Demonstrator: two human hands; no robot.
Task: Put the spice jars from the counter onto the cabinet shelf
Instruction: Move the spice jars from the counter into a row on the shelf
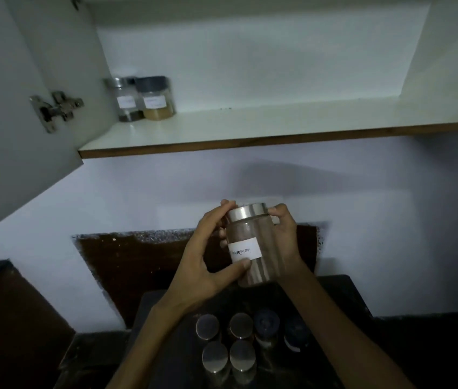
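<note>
I hold a tall glass spice jar (253,245) with a steel lid and a white handwritten label in mid-air, above the counter and below the shelf. My left hand (208,254) grips its left side, thumb across the label's lower edge. My right hand (285,237) holds its right side, fingers by the lid. On the white cabinet shelf (250,127), two jars stand at the far left: a steel-lidded jar (125,98) and a dark-lidded jar (156,98) with tan powder. Several more jars (240,343) stand grouped on the dark counter (166,304) between my forearms.
The cabinet door (11,108) hangs open at the left, its metal hinge (56,109) showing. The shelf's brown front edge juts out above the jar. A white wall with a dark brown patch (138,259) lies behind the counter.
</note>
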